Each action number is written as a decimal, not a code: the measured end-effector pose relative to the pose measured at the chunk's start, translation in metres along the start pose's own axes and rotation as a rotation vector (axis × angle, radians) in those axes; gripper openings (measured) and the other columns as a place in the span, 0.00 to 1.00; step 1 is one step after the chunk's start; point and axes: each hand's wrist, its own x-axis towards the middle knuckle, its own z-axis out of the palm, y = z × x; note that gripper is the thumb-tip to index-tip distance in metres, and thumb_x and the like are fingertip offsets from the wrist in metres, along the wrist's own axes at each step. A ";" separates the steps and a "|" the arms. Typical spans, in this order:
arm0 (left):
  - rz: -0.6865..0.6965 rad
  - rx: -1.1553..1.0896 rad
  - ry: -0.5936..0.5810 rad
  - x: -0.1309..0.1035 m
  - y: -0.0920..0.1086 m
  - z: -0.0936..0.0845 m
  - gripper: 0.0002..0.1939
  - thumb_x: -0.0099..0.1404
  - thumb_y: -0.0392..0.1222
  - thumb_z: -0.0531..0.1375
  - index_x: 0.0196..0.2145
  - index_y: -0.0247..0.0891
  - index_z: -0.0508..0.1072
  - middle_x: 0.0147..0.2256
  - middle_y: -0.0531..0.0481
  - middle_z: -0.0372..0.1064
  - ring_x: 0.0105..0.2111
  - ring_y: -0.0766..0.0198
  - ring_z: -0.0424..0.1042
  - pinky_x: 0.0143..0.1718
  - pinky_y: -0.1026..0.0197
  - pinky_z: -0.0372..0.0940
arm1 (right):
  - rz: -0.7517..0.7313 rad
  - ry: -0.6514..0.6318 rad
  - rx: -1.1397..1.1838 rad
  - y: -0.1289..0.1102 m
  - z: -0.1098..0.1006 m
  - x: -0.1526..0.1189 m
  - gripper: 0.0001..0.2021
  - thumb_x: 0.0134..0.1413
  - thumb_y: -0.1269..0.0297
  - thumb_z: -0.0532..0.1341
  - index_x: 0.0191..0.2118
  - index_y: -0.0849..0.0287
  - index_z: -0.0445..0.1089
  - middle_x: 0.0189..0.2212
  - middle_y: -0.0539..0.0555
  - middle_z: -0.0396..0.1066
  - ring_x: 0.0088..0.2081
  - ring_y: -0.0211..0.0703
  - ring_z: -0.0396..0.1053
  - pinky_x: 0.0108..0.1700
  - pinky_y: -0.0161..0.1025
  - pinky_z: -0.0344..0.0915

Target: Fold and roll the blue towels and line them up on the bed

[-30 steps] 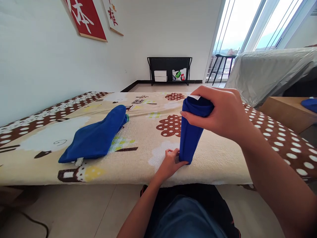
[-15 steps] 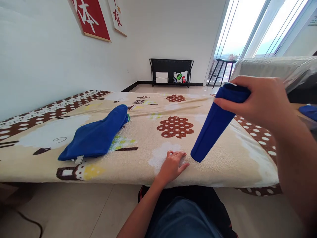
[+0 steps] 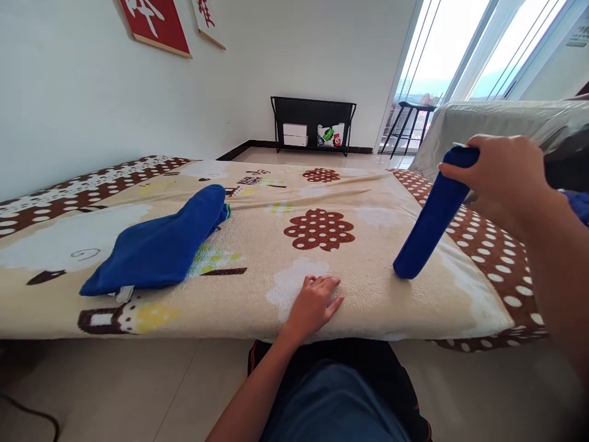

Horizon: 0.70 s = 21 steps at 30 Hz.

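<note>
My right hand (image 3: 510, 178) is closed round the top end of a folded blue cloth (image 3: 430, 224), a long, narrow, flat-sided bundle. It slants down to the left, its lower end at or just above the blanket; contact is hard to tell. My left hand (image 3: 313, 305) lies on the cream patterned blanket (image 3: 368, 294) near the front edge, holding nothing, with its thumb apart from the fingers. Left of it rests a second blue cloth (image 3: 156, 248), loosely folded, with a white label (image 3: 124, 294) at its near edge and green trim at its right end.
The blanket has a brown dotted border (image 3: 499, 258). Beyond it, a black rack (image 3: 315, 116) stands against the wall, with a white box (image 3: 295, 135) on it. A plastic-covered sofa (image 3: 497, 126) and a black stool (image 3: 414, 123) are at the back right.
My right hand has carried the folded blue cloth to the right. My left hand stays on the blanket. The view has shifted slightly.
</note>
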 end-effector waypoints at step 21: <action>0.000 -0.084 0.121 -0.025 -0.028 -0.026 0.10 0.70 0.41 0.57 0.48 0.42 0.71 0.52 0.49 0.74 0.55 0.59 0.70 0.56 0.51 0.60 | 0.300 -0.165 -0.022 0.120 0.259 -0.156 0.26 0.63 0.45 0.49 0.55 0.58 0.65 0.44 0.66 0.72 0.39 0.56 0.67 0.37 0.46 0.56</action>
